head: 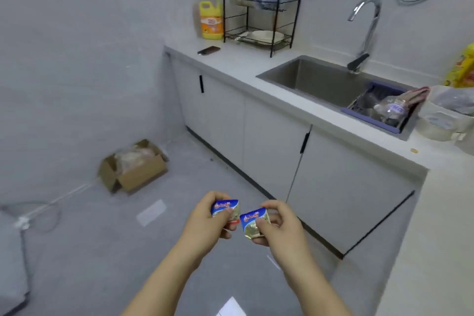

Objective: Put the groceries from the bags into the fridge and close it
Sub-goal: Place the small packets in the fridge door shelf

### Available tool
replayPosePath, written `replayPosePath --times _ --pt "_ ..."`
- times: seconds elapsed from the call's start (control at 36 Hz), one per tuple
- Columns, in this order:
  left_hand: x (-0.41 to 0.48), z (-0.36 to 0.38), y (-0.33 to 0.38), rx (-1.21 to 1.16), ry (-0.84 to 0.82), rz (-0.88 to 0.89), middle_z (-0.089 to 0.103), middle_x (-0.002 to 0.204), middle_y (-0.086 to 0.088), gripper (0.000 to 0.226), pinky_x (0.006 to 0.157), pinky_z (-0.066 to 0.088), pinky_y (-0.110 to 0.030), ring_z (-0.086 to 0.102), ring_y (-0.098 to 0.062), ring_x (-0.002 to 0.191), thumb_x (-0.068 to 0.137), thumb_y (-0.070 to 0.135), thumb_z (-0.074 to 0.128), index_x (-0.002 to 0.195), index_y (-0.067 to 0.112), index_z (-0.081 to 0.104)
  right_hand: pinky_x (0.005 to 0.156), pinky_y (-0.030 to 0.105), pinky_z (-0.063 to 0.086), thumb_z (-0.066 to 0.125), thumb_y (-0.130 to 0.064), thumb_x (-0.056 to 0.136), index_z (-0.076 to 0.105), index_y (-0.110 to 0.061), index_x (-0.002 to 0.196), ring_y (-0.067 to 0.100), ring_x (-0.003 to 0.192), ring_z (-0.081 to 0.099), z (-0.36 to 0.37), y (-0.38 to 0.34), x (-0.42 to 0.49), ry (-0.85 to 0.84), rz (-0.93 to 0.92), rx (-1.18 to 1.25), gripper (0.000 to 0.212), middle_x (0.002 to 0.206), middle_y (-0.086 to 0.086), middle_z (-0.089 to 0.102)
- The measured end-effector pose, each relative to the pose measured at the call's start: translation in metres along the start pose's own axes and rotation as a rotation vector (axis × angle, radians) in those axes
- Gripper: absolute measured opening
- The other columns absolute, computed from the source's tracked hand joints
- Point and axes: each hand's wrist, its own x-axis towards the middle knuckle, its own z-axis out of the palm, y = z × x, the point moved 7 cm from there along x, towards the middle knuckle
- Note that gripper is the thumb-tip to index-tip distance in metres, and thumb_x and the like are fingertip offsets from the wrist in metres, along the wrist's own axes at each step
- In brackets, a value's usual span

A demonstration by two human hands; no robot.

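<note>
The left hand (205,223) pinches the first butter packet (227,209), and the right hand (280,224) pinches the second butter packet (255,223). Both packets are at 6 o'clock, above the floor. A plastic bag (441,123) sits on the bench (256,64) at 3 o'clock, beside the sink (320,79).

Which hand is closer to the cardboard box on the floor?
Left. The left hand is to the right of the cardboard box; the right hand is farther right.

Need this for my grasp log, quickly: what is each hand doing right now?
Left hand: closed, pinching one blue-and-gold Anchor packet.
Right hand: closed, pinching the other Anchor packet.
</note>
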Motion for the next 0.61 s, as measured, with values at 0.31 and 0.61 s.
replayPosePath --times 0.31,0.61 --pt "-0.070 -0.137 -0.048 -0.158 0.569 -0.125 0.065 0.073 -0.004 0.016 0.054 0.050 -0.022 0.061 -0.009 0.055 0.092 0.004 0.051 0.092 0.019 0.054 0.055 0.025 0.050 0.052 0.001 0.087 0.053 -0.019 0.086 0.014 0.061 0.062 0.153 0.001 0.003 -0.539 0.001 -0.195 0.020 0.085 0.009 0.066" --pt "-0.215 -0.193 -0.103 -0.299 1.078 -0.241 0.066 0.075 -0.004 0.015 0.057 0.052 -0.023 0.062 -0.010 0.059 0.092 0.005 0.053 0.093 0.019 0.056 0.052 0.024 0.050 0.052 0.002 0.087 0.053 -0.017 0.088 0.015 0.058 0.061 0.258 0.034 -0.094 -1.034 0.002 -0.360 0.019 0.084 0.011 0.067"
